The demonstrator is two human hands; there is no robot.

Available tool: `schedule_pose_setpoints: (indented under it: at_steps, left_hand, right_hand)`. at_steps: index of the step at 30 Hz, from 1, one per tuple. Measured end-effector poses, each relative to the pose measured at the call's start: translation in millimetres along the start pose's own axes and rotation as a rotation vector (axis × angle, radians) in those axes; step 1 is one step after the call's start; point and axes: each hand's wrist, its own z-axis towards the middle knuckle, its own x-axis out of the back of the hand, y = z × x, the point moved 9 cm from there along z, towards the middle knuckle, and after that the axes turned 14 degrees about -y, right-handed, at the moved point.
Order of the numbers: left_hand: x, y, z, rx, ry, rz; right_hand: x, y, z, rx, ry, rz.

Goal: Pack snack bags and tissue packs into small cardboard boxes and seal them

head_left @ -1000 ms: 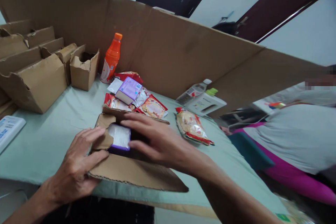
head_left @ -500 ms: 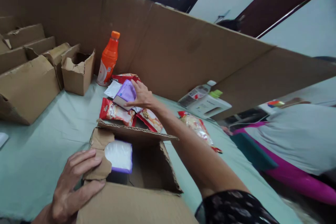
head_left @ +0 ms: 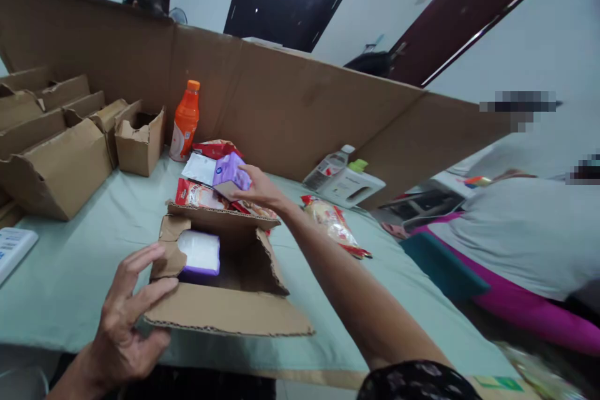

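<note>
My right hand (head_left: 257, 187) grips a purple tissue pack (head_left: 230, 172) from its right side, beyond the open cardboard box (head_left: 229, 312). Inside the box, at its left end, stands a second purple-and-white tissue pack (head_left: 200, 251), partly covered by a torn flap (head_left: 169, 250). My left hand (head_left: 129, 306) grips the box's left end, its fingers on the flap and side. Around the held pack are a white packet (head_left: 199, 169) and red snack bags (head_left: 199, 194), partly hidden behind the box and hand.
An orange drink bottle (head_left: 185, 122) stands near the cardboard wall (head_left: 281, 106). Several cardboard boxes (head_left: 65, 162) are at left. A clear bottle (head_left: 328, 169), a white jug (head_left: 351, 186) and a snack bag (head_left: 332, 225) lie right. Another person (head_left: 520, 231) is at far right.
My right hand has closed around the purple tissue pack, which has tilted slightly. The view has shifted, and the box's front flap now shows fully. My left hand stays at the box's left end.
</note>
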Motion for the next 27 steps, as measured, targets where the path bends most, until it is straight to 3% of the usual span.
schedule_pose_setpoints:
  at_steps: [6,10,18,27]
  left_hand:
    - [2.6,0.9,-10.2,0.012,-0.007,0.054]
    - [4.1,-4.4,-11.7,0.041,-0.008,0.051]
    - [5.5,-6.4,-8.6,-0.015,-0.03,0.065]
    - [6.4,-7.9,-11.9,-0.018,-0.033,0.095]
  right_hand:
    - [-43.6,-4.4,26.5,-0.043,0.055,-0.003]
    - [-56.8,6.2,31.7,-0.067,0.111,0.063]
    - [-38.2,35.5,20.7,-0.057,0.283,0.313]
    - [-36.2,95.9,-16.9,-0.189,0.451,0.81]
